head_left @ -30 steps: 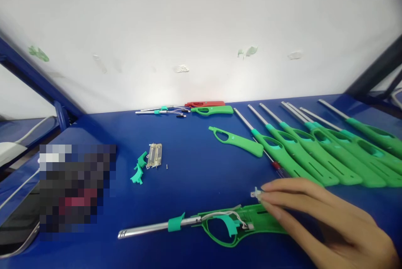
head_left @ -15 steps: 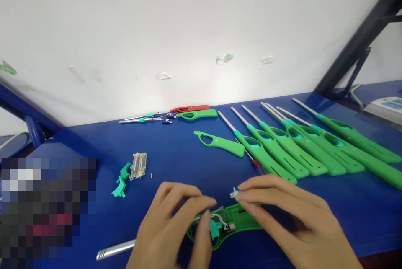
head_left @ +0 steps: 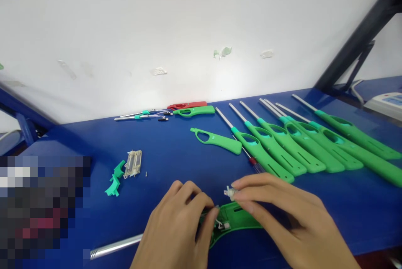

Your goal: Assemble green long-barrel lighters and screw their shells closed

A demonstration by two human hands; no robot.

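Note:
An opened green lighter half-shell (head_left: 240,216) lies hollow side up on the blue table, with white wires (head_left: 219,223) and a small connector inside. Its metal tube (head_left: 116,247) sticks out to the left beyond my left hand (head_left: 180,227). That hand covers the trigger end of the shell, thumb and forefinger pinched together near the wires; what they pinch is hidden. Just above the shell, my right hand (head_left: 282,210) grips a small translucent plastic part (head_left: 230,192) between thumb and fingertips. Only the tip of this part shows.
Several green lighters (head_left: 301,147) lie in a row at right, beside a screwdriver (head_left: 253,161). A loose green shell (head_left: 216,140), a red shell (head_left: 188,105) and metal tubes with wires (head_left: 141,115) are farther back. Clear tanks (head_left: 133,163), teal triggers (head_left: 114,181) and a screw (head_left: 146,174) lie left.
My left hand has shifted right over the shell, and its thumb and forefinger have closed together. The right hand still holds the translucent part, slightly farther left in view. The view has shifted slightly.

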